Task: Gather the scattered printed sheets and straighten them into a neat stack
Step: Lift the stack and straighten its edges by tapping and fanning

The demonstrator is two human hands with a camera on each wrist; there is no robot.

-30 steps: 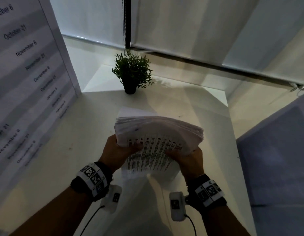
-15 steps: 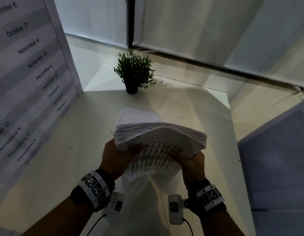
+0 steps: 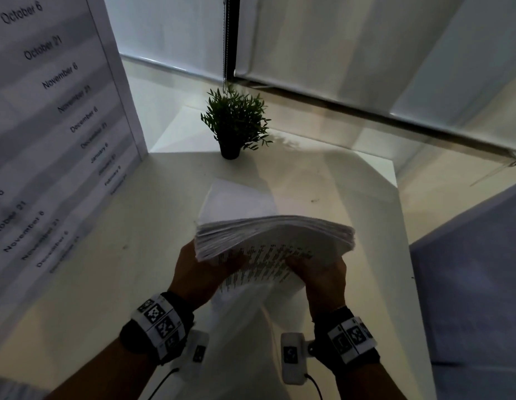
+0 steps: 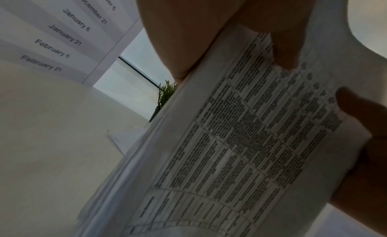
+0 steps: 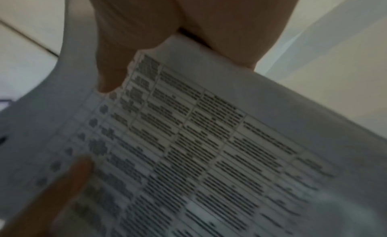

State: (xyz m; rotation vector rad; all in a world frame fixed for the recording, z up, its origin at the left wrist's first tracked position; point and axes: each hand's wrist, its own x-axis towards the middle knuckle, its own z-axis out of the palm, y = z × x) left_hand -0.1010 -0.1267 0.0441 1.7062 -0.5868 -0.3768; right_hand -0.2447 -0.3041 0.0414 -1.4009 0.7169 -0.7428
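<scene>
A thick stack of printed sheets stands on its long edge above the white table, its top edge bowed upward. My left hand grips the stack's left side, thumb on the printed face. My right hand grips its right side the same way. The near sheet shows a table of dense text, blurred in the right wrist view. One blank white sheet lies flat on the table just behind the stack.
A small green plant in a dark pot stands at the table's far edge. A tall white board with printed dates lines the left side. The table's right edge drops off beside a grey-blue surface.
The stack has stayed in both hands and shifted slightly; its upper edges look more even. More of the blank sheet behind it has come into sight.
</scene>
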